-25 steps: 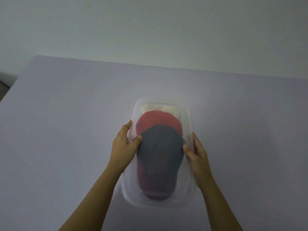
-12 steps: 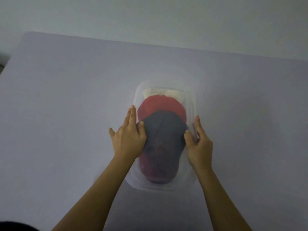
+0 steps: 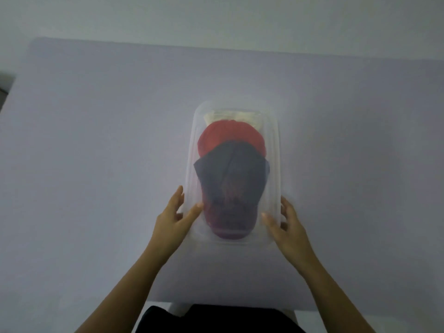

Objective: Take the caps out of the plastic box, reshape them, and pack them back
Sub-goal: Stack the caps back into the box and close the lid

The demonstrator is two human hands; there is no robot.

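A clear plastic box (image 3: pixel 274 150) stands lengthwise in the middle of the table. Three caps lie stacked inside it. A navy cap (image 3: pixel 230 179) is on top, with its brim toward me. Behind it a red cap (image 3: pixel 230 138) shows, and a cream cap (image 3: pixel 230 116) peeks out at the far end. My left hand (image 3: pixel 175 215) holds the box's near left wall, thumb over the rim and fingers outside. My right hand (image 3: pixel 286 224) holds the near right wall the same way. Neither hand touches a cap.
The lavender table (image 3: pixel 96 164) spreads wide on both sides of the box. Its near edge runs just below my forearms, with my dark clothing (image 3: pixel 216 318) under it. A pale wall (image 3: pixel 216 18) rises behind the far edge.
Both hands have left the sides of the navy cap and slid toward me onto the box's near side walls. The caps lie as before.
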